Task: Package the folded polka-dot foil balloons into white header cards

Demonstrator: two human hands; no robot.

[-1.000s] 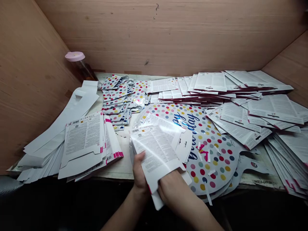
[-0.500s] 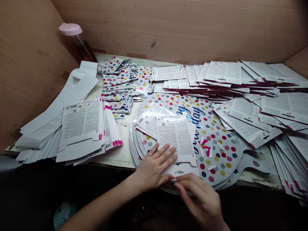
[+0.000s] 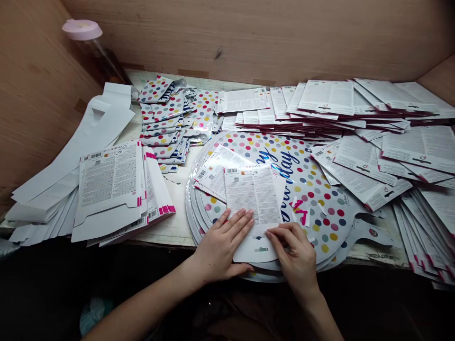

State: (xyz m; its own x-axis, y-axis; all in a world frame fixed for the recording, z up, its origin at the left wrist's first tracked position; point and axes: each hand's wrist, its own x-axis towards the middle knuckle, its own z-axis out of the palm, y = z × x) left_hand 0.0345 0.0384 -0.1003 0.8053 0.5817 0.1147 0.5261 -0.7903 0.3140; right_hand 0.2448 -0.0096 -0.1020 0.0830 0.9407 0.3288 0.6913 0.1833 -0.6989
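A white printed cardboard sleeve lies on a stack of round polka-dot foil balloons with blue lettering. My left hand rests flat on the sleeve's lower left, fingers spread. At its lower right edge my right hand has thumb and forefinger pinched together, by the sleeve's flap with the hang hole; whatever sits between the fingertips is too small to make out. Partly beneath this sleeve is another printed sleeve, lying at an angle.
Unfilled-looking sleeves and white card strips lie left. Folded polka-dot balloons are piled behind. Printed sleeves cover the back and right. Pink and white scraps lie on the balloons. A pink-lidded bottle stands back left.
The sleeve, earlier held up with my right hand's fingers inside its opening, now lies on the balloons. My left hand has flattened onto it; my right moved to its flap edge and pinched.
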